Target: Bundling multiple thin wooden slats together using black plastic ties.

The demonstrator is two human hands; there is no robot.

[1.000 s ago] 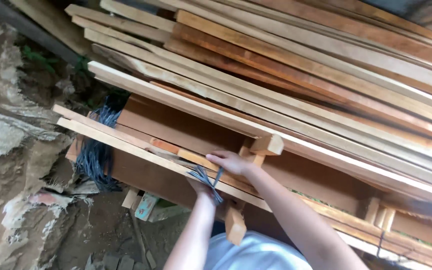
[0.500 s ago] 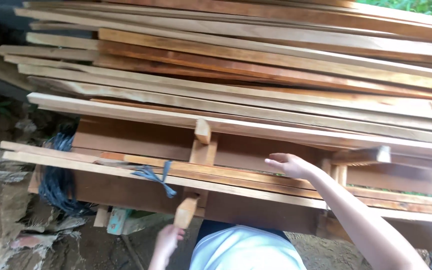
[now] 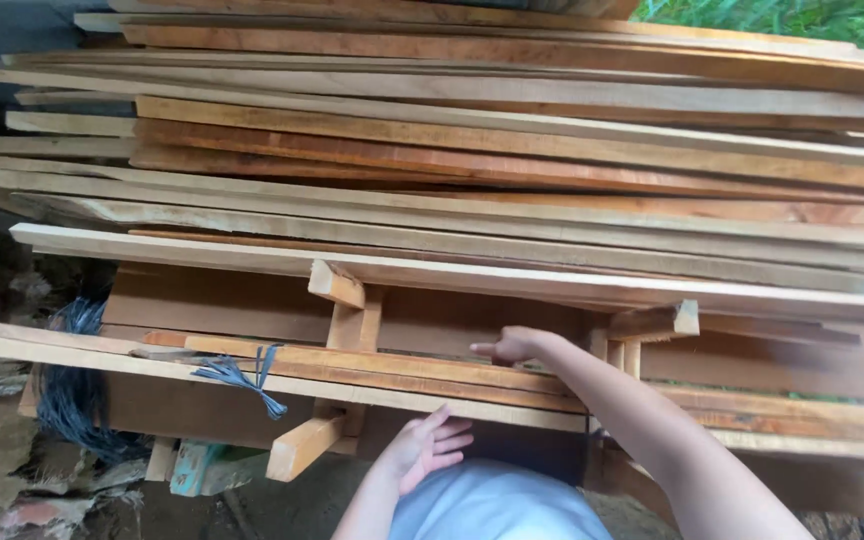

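Two open hands, nothing gripped: right hand (image 3: 514,346) laid on the tied slats (image 3: 372,372); fingers could be pinched under stacked planks (image 3: 472,170) above.

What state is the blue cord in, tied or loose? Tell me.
Tied. The blue cord wraps the lower slat bundle, knotted, with loose ends hanging free.

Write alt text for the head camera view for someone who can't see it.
A person's right hand rests on a bundle of wooden slats tied with blue strapping, while the left hand hangs open below it. Stacked planks fill the view above.
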